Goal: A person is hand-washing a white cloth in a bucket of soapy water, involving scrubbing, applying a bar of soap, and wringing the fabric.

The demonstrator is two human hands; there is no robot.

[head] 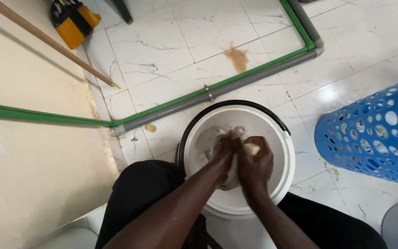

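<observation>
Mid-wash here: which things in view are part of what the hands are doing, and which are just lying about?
In use:
left hand
right hand
pale soap bar
whitish cloth
white bucket

Lying about:
blue perforated basket
wooden stick
yellow-and-black object
green and grey pipes

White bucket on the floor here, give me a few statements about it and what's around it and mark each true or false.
1. Both hands, left hand and right hand, are inside the white bucket. True.
2. The hands are rubbing a grey cloth. True.
3. The laundry basket is red. False: it is blue with round holes.
4. The wooden stick lies inside the bucket. False: it leans by the wall, apart.
5. A green pipe runs along the floor. True.
</observation>
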